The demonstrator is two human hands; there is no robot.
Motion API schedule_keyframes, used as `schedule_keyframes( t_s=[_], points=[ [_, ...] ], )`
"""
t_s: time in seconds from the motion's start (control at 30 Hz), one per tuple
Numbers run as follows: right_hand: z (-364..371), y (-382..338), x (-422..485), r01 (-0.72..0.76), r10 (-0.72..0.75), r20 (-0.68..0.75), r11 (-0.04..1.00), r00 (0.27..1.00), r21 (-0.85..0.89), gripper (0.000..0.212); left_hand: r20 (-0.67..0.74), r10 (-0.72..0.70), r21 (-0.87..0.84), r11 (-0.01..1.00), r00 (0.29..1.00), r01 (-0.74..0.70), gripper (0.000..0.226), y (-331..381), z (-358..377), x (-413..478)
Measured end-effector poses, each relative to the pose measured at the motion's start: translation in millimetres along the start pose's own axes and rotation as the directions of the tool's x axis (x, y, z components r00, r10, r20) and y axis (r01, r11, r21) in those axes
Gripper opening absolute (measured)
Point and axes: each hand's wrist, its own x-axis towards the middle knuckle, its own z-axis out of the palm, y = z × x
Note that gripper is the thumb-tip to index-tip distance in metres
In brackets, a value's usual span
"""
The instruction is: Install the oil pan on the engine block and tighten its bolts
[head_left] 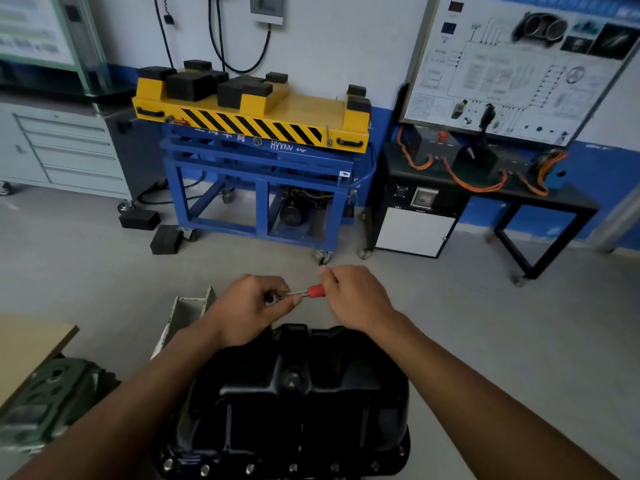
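A: What is shown, from largest to smallest?

B: A grey workshop floor is seen from above, and open room is left on it between the work and the far equipment. A blue wheeled cart with a yellow, black-striped top is parked against the wall. White lettering on it seems to read "HYXNV", and the digits after it are partly cut off. To its right a white training board is covered with diagrams, but its writing is too blurred to be read.

A: Where is the oil pan?

B: The black oil pan is set bottom centre, belly up. Shiny bolt heads are lined along its near flange, at the picture's lower edge. A tan table corner is seen at the left edge, and two black blocks are left on the floor near the cart.

A: And the hands?

B: Both are held above the pan's far edge. The red handle of a red-handled tool is wrapped by the curled fingers of the right hand. Its thin metal shaft is pinched by the thumb and forefinger of the left hand. Small dark pieces are tucked under that hand's curled fingers, and they cannot be identified.
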Motion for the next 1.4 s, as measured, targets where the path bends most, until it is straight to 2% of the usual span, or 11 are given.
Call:
schedule_keyframes(
  t_s=[0.23,0.3,0.37,0.43,0.47,0.67,0.9,0.97,1.1,1.23,1.4],
  points=[
    [-49,-46,8,0.235,-0.195,-0.152,0.919,0.969,0.316,0.045,-0.229,-0.038,-0.227,0.974,0.973,-0.015,0.018,47,-45,-14],
    [-55,-62,3,0.276,-0.221,-0.166,0.804,0.961,0.526,0.03,-0.312,-0.104,-0.303,0.953,0.944,0.004,0.018,57,-59,-32],
    [-54,-81,-3,0.261,-0.258,-0.13,0.586,0.958,0.767,0.013,-0.391,-0.211,-0.398,0.916,0.896,0.042,0.021,63,-71,-59],
    [-40,-104,-15,0.167,-0.305,-0.043,0.395,0.951,0.903,0.017,-0.453,-0.347,-0.517,0.853,0.821,0.076,0.025,64,-80,-98],
    [-28,-117,-21,0.147,-0.333,-0.014,0.376,0.943,0.915,0.023,-0.473,-0.428,-0.588,0.805,0.77,0.087,0.028,63,-85,-121],
    [80,-208,-83,0.297,-0.597,0.239,0.659,0.766,0.691,0.006,-0.433,-0.791,-0.886,0.461,0.432,-0.045,0.024,41,-116,-259],
    [212,-327,-100,0.606,-0.753,0.426,0.657,0.501,0.449,0.024,-0.381,-0.917,-0.917,0.357,0.119,-0.18,0.024,-42,-144,-403],
    [266,-368,-107,0.673,-0.758,0.491,0.631,0.428,0.387,0.026,-0.355,-0.935,-0.931,0.352,0.018,-0.094,0.024,-79,-152,-446],
    [377,-436,-126,0.709,-0.725,0.613,0.608,0.314,0.357,0.025,-0.364,-0.92,-0.909,0.317,-0.145,0.27,0.021,-162,-168,-524],
    [470,-471,-141,0.714,-0.67,0.677,0.631,0.306,0.302,0.022,-0.306,-0.922,-0.881,0.179,-0.239,0.438,0.023,-237,-179,-578],
    [544,-479,-152,0.739,-0.63,0.714,0.63,0.305,0.24,0.021,-0.257,-0.922,-0.788,0.027,-0.288,0.615,0.026,-297,-183,-612]
  ],
)
